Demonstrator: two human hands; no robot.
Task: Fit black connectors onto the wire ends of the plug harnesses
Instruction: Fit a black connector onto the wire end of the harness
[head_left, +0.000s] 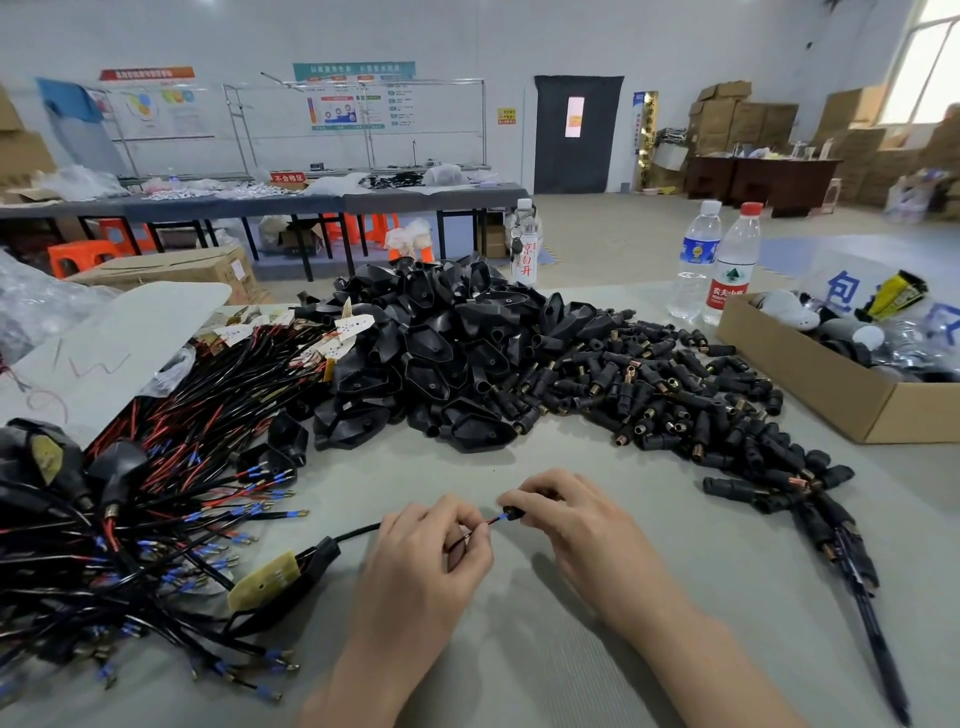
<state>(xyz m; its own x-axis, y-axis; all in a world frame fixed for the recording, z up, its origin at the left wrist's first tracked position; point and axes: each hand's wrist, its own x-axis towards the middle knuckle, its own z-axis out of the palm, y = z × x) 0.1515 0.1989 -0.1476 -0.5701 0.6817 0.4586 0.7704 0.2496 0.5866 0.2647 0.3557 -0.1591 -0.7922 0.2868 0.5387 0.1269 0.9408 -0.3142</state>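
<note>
Connector meets wire end
Your left hand (431, 551) pinches the wire (491, 519) steady; your right hand (566, 519) grips the connector (514, 514) to push on.

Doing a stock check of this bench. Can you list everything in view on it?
harness pile: many, black and red wires, blue-sleeved ends, table's left
held harness: one, black plug, near centre
black covers: many, black, heaped mid-table
black connectors: many, black with copper mouths, right of covers
water bottles: two, clear, far right
labelled bottle: one, clear, far centre
cardboard box: one, brown, right edge
table: one, grey
left hand: pinches red wire of held harness
right hand: grips held connector at wire's end
</note>
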